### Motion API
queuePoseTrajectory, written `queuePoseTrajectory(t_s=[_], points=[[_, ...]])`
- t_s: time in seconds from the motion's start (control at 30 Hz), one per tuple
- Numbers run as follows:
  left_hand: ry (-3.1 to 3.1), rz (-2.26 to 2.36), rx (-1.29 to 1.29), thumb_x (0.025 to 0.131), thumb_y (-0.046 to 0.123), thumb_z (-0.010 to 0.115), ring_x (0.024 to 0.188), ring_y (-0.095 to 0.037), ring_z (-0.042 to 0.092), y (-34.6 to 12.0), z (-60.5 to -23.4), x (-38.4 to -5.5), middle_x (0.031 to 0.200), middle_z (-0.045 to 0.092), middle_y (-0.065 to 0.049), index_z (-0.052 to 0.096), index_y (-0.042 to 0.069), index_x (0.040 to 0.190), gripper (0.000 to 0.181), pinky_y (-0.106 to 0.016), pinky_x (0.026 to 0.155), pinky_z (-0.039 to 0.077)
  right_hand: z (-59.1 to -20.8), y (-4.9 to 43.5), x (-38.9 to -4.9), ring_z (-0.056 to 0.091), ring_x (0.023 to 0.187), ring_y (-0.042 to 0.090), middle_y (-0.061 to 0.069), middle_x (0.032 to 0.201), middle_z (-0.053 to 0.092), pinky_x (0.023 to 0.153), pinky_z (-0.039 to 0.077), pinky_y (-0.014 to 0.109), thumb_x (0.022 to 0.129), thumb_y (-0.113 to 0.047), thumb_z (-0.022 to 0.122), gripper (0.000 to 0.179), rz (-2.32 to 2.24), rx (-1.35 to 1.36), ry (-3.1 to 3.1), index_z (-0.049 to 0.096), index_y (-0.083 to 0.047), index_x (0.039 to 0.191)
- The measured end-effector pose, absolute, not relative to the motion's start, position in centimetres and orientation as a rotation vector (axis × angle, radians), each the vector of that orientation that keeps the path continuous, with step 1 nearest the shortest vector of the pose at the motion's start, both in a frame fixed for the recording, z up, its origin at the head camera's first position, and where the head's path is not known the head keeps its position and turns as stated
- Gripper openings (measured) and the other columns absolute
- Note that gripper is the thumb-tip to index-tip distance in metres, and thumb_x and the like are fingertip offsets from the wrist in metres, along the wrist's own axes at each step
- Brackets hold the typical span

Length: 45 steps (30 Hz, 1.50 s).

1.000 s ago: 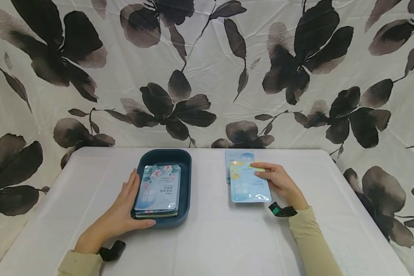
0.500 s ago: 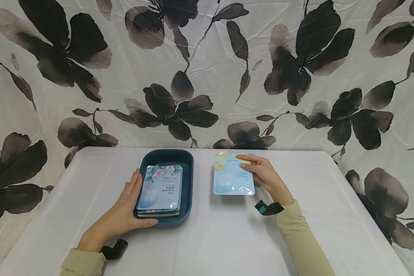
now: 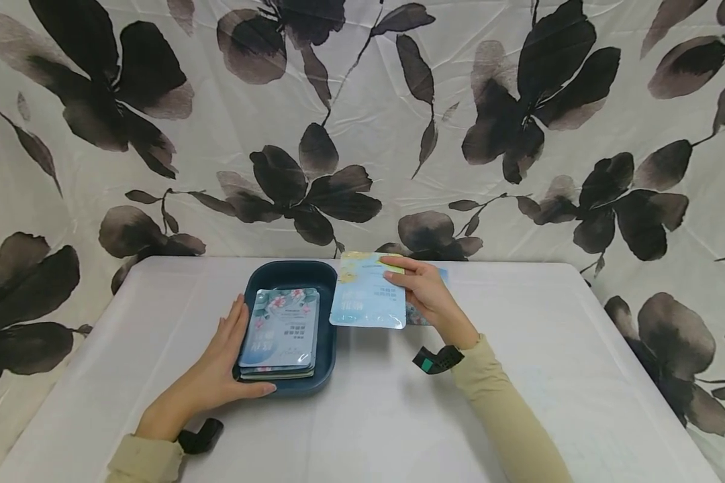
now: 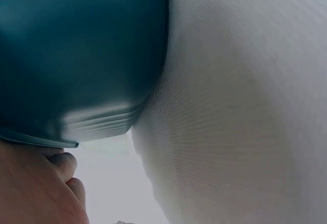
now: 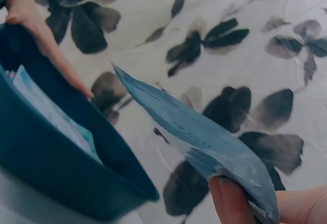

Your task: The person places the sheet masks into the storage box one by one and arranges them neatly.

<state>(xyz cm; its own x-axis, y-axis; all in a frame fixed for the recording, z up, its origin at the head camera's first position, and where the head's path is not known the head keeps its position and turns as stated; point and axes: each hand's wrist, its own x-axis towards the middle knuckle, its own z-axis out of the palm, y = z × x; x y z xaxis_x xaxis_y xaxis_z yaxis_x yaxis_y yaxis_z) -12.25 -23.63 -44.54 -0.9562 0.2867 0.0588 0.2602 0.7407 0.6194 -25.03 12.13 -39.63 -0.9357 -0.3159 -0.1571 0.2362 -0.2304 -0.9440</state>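
My right hand pinches a light blue face-mask sachet with yellow flowers by its right edge. The sachet hangs above the table, its left edge at the right rim of a dark blue tray. In the right wrist view the held sachet appears edge-on, slightly bent. Inside the tray lies a stack of sachets, the top one printed with pink flowers and leaves. Along the tray's left side rests my left hand, fingers extended and thumb at the near rim.
Another sachet lies on the white table, mostly hidden behind my right hand and the held sachet. A floral cloth hangs behind the table's far edge.
My right hand has carried the yellow-flowered sachet leftward and up from above the other sachet to the tray's right rim. The left hand has stayed at the tray.
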Motion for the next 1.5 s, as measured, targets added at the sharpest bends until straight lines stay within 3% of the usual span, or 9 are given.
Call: queuePoseTrajectory(t_s=[0.3, 0.5, 0.67, 0.93, 1.13, 1.4, 1.5], points=[[2.890, 1.031, 0.458, 0.066, 0.052, 0.088, 0.150, -0.038, -0.009, -23.5, -44.7, -12.3, 0.165, -0.018, -0.006, -0.007, 0.008, 0.159, 0.139, -0.056, 0.119, -0.003, -38.6, 8.6, -24.7, 0.067, 0.102, 0.022, 0.020, 0.134, 0.058, 0.076, 0.059, 0.030, 0.096, 0.007, 0.056, 0.040, -2.209, -0.081, 1.694, 0.058, 0.001, 0.136], [2.901, 1.037, 0.481, 0.068, 0.051, 0.088, 0.150, -0.037, -0.009, -23.6, -44.6, -12.2, 0.165, -0.017, -0.009, -0.007, 0.007, 0.159, 0.138, -0.049, 0.120, -0.007, -37.9, 6.5, -24.4, 0.063, 0.111, 0.026, 0.017, 0.138, 0.055, 0.079, 0.057, 0.031, 0.095, 0.010, 0.053, 0.044, -2.146, -0.152, 1.685, 0.058, -0.002, 0.137], [2.893, 1.040, 0.490, 0.068, 0.052, 0.087, 0.150, -0.039, -0.009, -23.6, -44.7, -12.3, 0.164, -0.019, -0.004, -0.007, 0.008, 0.159, 0.138, -0.054, 0.119, -0.004, -37.6, 5.1, -24.2, 0.061, 0.114, 0.028, 0.016, 0.141, 0.052, 0.081, 0.057, 0.033, 0.095, 0.012, 0.052, 0.047, -2.080, -0.182, 1.675, 0.057, -0.003, 0.139], [2.891, 1.049, 0.479, 0.067, 0.051, 0.088, 0.149, -0.041, -0.009, -23.6, -44.8, -12.4, 0.164, -0.019, -0.002, -0.005, 0.008, 0.159, 0.138, -0.060, 0.118, -0.002, -38.4, 2.8, -24.2, 0.062, 0.109, 0.026, 0.017, 0.138, 0.054, 0.084, 0.056, 0.034, 0.095, 0.010, 0.052, 0.045, -1.958, -0.209, 1.730, 0.057, -0.002, 0.138], [2.886, 1.052, 0.475, 0.067, 0.052, 0.088, 0.149, -0.042, -0.010, -23.7, -44.9, -12.5, 0.165, -0.019, -0.004, -0.005, 0.008, 0.159, 0.138, -0.063, 0.117, 0.000, -39.2, 1.0, -24.1, 0.062, 0.107, 0.024, 0.017, 0.138, 0.053, 0.088, 0.055, 0.037, 0.094, 0.014, 0.043, 0.050, -1.849, -0.235, 1.746, 0.055, -0.001, 0.140], [2.887, 1.039, 0.473, 0.070, 0.052, 0.086, 0.150, -0.038, -0.010, -23.9, -44.9, -12.1, 0.164, -0.020, -0.003, -0.007, 0.008, 0.159, 0.136, -0.054, 0.119, -0.004, -40.3, -1.0, -23.9, 0.059, 0.106, 0.024, 0.017, 0.135, 0.052, 0.095, 0.052, 0.043, 0.089, 0.018, 0.039, 0.057, -1.788, -0.230, 1.718, 0.049, 0.001, 0.143], [2.890, 1.041, 0.472, 0.070, 0.051, 0.086, 0.150, -0.040, -0.010, -23.9, -44.8, -12.1, 0.165, -0.018, -0.005, -0.006, 0.009, 0.159, 0.135, -0.056, 0.119, -0.003, -40.6, -1.5, -23.8, 0.058, 0.109, 0.026, 0.019, 0.135, 0.052, 0.097, 0.050, 0.046, 0.087, 0.021, 0.039, 0.060, -1.792, -0.228, 1.700, 0.047, 0.003, 0.144]])
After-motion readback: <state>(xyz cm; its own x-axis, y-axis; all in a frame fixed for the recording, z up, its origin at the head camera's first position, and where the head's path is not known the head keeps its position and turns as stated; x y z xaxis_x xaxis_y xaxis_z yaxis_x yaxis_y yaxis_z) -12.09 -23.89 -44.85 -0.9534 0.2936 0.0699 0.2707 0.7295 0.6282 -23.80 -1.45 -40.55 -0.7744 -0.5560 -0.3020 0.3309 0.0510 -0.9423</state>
